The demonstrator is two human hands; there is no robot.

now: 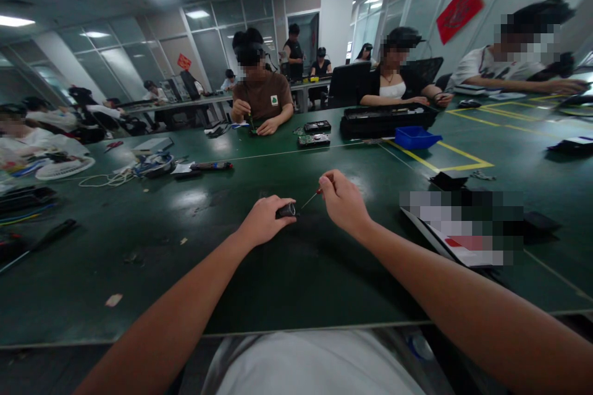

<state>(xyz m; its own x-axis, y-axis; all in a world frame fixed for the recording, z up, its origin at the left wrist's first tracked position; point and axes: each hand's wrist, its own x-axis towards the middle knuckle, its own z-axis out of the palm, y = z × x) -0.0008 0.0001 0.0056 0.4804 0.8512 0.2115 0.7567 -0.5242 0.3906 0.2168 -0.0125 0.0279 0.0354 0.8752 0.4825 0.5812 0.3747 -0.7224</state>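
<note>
My left hand is closed around a small black cylindrical part, which lies low over the table with its round, pale-rimmed end facing right. Between the thumb and fingers of my right hand is a thin screwdriver with a reddish handle. Its slim metal shaft slants down to the left, and the tip is close to the cylinder's round end. Whether tip and part touch, I cannot tell. Much of the cylinder is hidden by my left fingers.
The green table carries a blue tray, hard drives, a long screwdriver-like tool and tangled cables. A partly blurred white-and-red item lies right of my right forearm. Co-workers sit across the table.
</note>
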